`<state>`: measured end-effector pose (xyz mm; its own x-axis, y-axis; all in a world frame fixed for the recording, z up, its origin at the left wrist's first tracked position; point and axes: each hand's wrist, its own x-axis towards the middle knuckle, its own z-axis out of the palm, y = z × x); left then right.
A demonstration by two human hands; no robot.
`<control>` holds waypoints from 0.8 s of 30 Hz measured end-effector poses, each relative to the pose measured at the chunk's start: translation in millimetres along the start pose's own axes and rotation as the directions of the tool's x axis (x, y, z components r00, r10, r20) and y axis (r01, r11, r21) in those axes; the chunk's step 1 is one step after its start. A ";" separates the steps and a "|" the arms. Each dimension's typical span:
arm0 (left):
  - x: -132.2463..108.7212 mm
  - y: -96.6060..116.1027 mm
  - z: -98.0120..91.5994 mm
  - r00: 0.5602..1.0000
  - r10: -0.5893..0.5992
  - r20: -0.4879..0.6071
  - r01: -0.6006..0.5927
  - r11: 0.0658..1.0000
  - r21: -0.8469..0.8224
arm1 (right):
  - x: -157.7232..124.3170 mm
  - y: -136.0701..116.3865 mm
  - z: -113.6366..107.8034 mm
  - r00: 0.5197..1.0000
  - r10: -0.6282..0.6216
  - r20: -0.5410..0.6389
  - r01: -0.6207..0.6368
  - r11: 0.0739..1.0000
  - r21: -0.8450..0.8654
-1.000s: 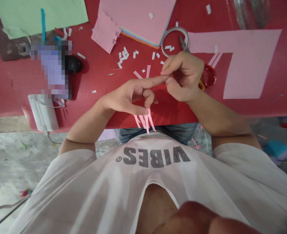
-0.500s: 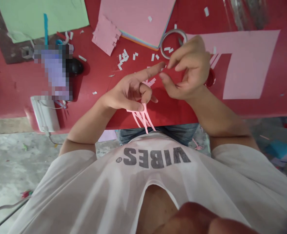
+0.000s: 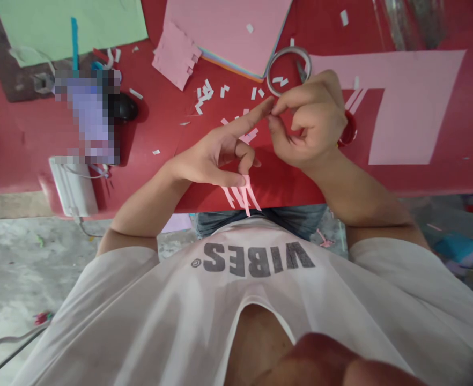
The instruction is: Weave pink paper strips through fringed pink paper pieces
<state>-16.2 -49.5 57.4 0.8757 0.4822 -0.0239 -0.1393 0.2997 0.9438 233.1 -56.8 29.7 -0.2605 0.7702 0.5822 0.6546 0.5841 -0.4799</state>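
My left hand [image 3: 216,155] hovers over the near edge of the red table [image 3: 27,139]. Its thumb and curled fingers pinch a bunch of thin pink paper strips [image 3: 242,195] that hang toward me, while the index finger points out to the right. My right hand [image 3: 311,120] is curled, its thumb and forefinger pinched together right at the tip of that left index finger. What sits in the pinch is too small to make out. More pink strips [image 3: 249,134] lie on the table under the hands.
A cut pink sheet [image 3: 405,102] lies to the right, with a red-handled pair of scissors [image 3: 347,131] partly behind my right hand. A tape roll [image 3: 288,64], a pink paper stack [image 3: 228,27], a notched pink piece [image 3: 176,53], white scraps [image 3: 204,94] and a green sheet [image 3: 71,24] lie farther back.
My right hand lifted up and away from the left fingertip, then came back down; its thumb and forefinger are pinched at the fingertip again. The left hand kept the strips.
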 end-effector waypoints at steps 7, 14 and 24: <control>0.1 0.1 5.2 0.998 0.030 0.061 -0.026 0.998 -0.062 | -2.0 5.4 0.7 0.995 -0.089 -0.044 0.088 0.996 -0.019; -0.7 0.0 3.5 1.000 0.012 0.027 -0.010 0.999 -0.051 | -5.4 10.0 7.8 0.993 -0.051 -0.106 0.056 0.998 0.043; 1.2 1.4 -1.2 0.999 -0.019 -0.032 0.020 1.000 0.014 | -11.7 16.6 8.1 0.998 0.044 0.035 -0.046 0.996 0.077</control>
<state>-15.9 -47.6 58.3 0.8630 0.5026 -0.0525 -0.1157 0.2977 0.9476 241.2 -54.0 9.7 -0.2566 0.8036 0.5369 0.6095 0.5657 -0.5554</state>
